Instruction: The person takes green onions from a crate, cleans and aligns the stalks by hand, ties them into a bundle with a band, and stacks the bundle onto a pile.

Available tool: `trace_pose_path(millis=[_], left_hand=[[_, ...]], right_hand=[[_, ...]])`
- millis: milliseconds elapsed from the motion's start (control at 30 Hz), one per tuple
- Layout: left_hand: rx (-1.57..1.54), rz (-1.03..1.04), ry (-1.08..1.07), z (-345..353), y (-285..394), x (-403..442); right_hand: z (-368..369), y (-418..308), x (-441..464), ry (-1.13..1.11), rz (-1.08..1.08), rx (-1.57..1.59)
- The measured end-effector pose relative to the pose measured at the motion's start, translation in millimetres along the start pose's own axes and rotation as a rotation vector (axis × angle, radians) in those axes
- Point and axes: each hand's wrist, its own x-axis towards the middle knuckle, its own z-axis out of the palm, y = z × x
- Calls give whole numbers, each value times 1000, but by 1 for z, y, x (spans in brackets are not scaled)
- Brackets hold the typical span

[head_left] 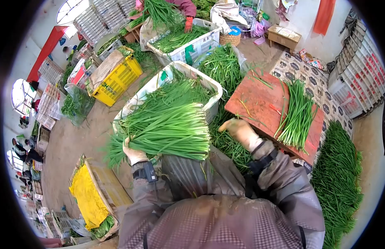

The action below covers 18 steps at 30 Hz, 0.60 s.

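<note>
A large bunch of garlic chives [171, 130] lies fanned across my lap and the rim of a white crate [215, 81], pale stem ends to the right. My gloved left hand [133, 152] is closed around the leafy side of the bunch at its lower left. My gloved right hand [241, 132] is apart from the bunch, over loose green leaves [230, 145] beside the red board; its fingers are slightly bent and a little apart, with nothing visible in them. On the red board [252, 97] lies a smaller chive bunch [299, 116].
Another white crate [205, 41] holds greens, with a co-worker's red-gloved hand [188, 24] over it. A yellow crate [117, 76] stands at left. A long chive pile [337, 182] lies at right, near stacked white crates [360, 74]. A wooden stool [285, 36] is behind.
</note>
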Motion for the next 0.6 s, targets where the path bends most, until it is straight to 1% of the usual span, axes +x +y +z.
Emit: trace_pose_path(millis=[33,100,133,167,233,300,333,367,433,467,500,533,567,600], left_hand=[[2,-4,-9,-5,1,1],[5,-15,-29,-16,1,6],[-11,-20,-7,-17,1,8],[-15,-33,-10,-18,-1,11],[-18,-60,-10,-12,-4,6],[-38,-56,-22,2,-7,-8],[-51,-57,-32,4,-8,-10],[-62,-54,-42,4,-6,-10],[-55,-43,3,-7,-4,-1],[-61,-48,40,-5,-4,-4],[-67,-55,76,-4,-3,-6],[-60,-73,99,-7,-3,-5],[-66,-79,69,-9,-2,-6],[-71,-86,40,-11,-2,-7]], right_hand=[[-18,11,4,72,110,129],[-40,18,1,85,176,152],[-39,5,-8,34,236,-8],[-43,23,-4,-131,287,34],[-4,2,-17,-250,224,8],[36,-8,-31,-192,96,66],[48,-8,-23,-373,200,82],[59,-9,-23,-285,267,41],[51,-1,-20,-155,2,-56],[36,-6,-23,-83,88,-24],[18,13,-18,-27,99,25],[-2,22,-17,-21,138,-1],[-14,25,-18,-13,176,-30],[-17,4,-30,-59,227,-64]])
